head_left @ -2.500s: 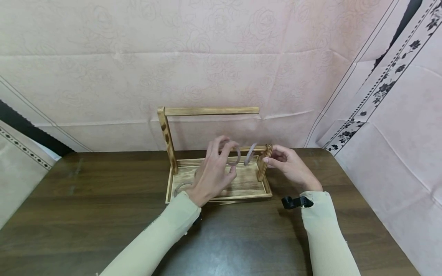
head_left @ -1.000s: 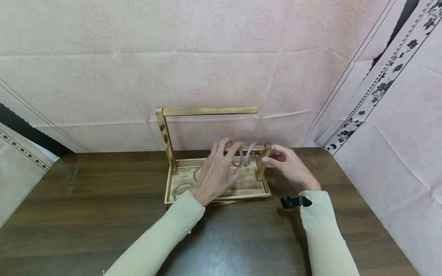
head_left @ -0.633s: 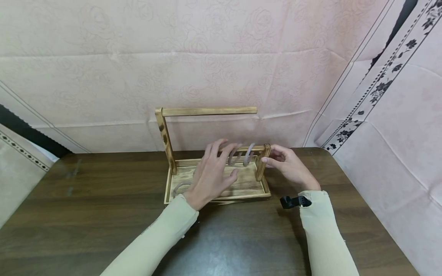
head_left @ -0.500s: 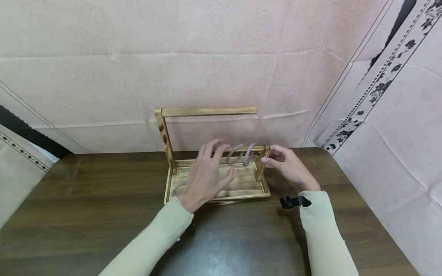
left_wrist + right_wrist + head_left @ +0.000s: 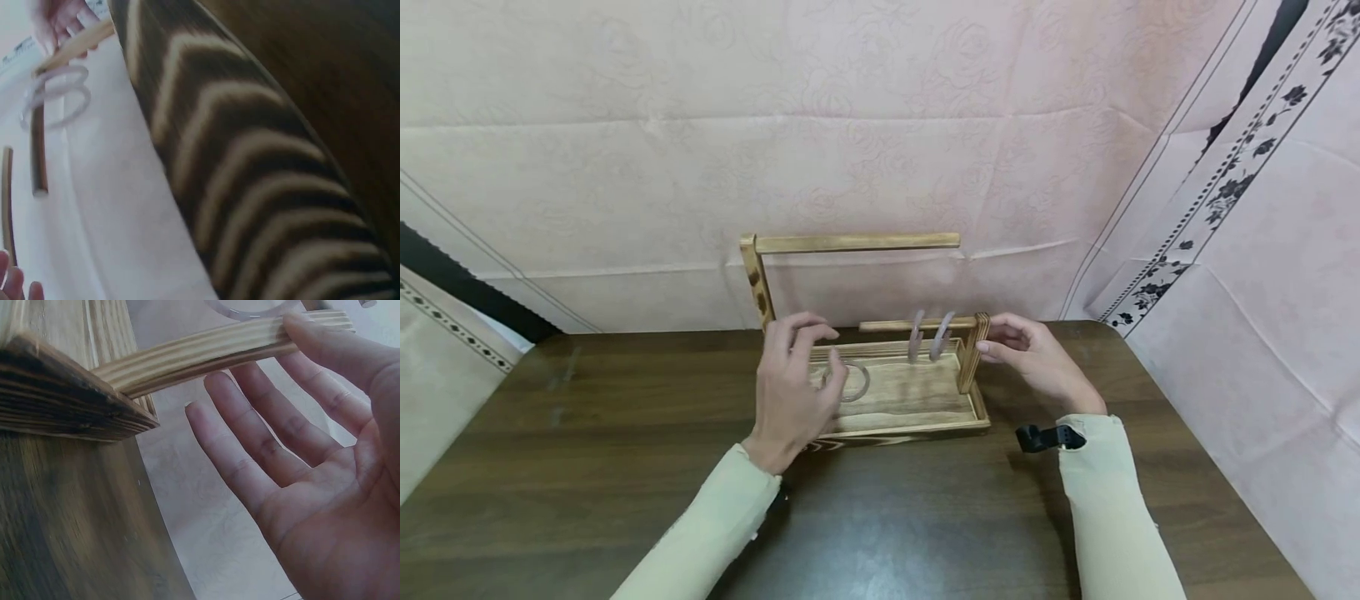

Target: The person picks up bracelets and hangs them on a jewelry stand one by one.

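Note:
A wooden rack has a shallow tray [image 5: 917, 402], a tall left post with an upper bar [image 5: 857, 242] and a short right post [image 5: 970, 362] with a lower bar [image 5: 887, 326]. Two translucent rings [image 5: 913, 346] hang on the lower bar near the short post. Another ring [image 5: 867, 387] lies in the tray, partly behind my left fingers. My left hand [image 5: 793, 392] hovers over the tray's left end, fingers loosely bent with nothing seen between them. My right hand [image 5: 1033, 358] pinches the short post near its top; the right wrist view shows the thumb [image 5: 306, 331] on it.
The rack stands at the back of a dark wooden table [image 5: 625, 433], close to a pale patterned cloth [image 5: 850, 150] hanging behind. A black strap [image 5: 1048, 438] circles the right wrist.
My left hand has let go of a ring on the lower bar and moved left over the tray. That ring now hangs beside the other. The right hand keeps its hold on the post.

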Available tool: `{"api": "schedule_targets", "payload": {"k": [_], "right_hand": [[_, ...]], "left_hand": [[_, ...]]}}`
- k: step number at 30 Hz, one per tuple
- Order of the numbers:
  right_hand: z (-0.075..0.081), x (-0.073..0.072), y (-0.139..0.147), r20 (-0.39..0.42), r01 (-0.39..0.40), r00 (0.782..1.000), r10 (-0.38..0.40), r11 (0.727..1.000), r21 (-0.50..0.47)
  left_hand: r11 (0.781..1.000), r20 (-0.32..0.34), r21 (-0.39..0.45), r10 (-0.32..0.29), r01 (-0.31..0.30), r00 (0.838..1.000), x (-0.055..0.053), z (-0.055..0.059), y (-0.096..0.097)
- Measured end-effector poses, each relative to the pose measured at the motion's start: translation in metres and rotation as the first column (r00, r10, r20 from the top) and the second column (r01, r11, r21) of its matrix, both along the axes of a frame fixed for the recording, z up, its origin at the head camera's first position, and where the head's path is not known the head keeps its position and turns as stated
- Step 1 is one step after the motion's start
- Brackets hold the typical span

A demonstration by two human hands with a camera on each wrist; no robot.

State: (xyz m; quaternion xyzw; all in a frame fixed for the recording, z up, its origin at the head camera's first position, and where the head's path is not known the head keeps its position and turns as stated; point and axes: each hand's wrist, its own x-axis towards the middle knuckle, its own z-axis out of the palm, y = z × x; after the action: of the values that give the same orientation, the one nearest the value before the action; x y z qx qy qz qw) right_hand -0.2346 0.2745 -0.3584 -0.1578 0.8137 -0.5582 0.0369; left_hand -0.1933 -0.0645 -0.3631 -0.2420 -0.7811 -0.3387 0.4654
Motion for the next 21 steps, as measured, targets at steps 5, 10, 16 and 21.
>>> {"api": "schedule_targets", "payload": {"k": [5, 10, 16, 21], "right_hand": [[0.000, 0.000, 0.003, 0.005, 0.007, 1.000, -0.007, 1.000, 0.024], [0.000, 0.001, 0.004, 0.000, 0.010, 1.000, -0.010, 1.000, 0.021], [0.002, 0.000, 0.004, -0.007, 0.010, 1.000, -0.010, 0.999, 0.032], [0.003, -0.001, 0.005, -0.017, 0.006, 1.000, -0.006, 0.999, 0.037]], "left_hand": [[0.990, -0.025, 0.139, 0.009, -0.005, 1.000, -0.003, -0.005, -0.016], [0.963, 0.028, 0.270, -0.006, -0.001, 1.000, -0.005, -0.011, -0.028], [0.953, 0.119, 0.303, -0.052, 0.014, 0.992, -0.008, -0.013, -0.037], [0.937, 0.321, 0.344, -0.174, 0.057, 0.931, -0.011, -0.013, -0.047]]}}
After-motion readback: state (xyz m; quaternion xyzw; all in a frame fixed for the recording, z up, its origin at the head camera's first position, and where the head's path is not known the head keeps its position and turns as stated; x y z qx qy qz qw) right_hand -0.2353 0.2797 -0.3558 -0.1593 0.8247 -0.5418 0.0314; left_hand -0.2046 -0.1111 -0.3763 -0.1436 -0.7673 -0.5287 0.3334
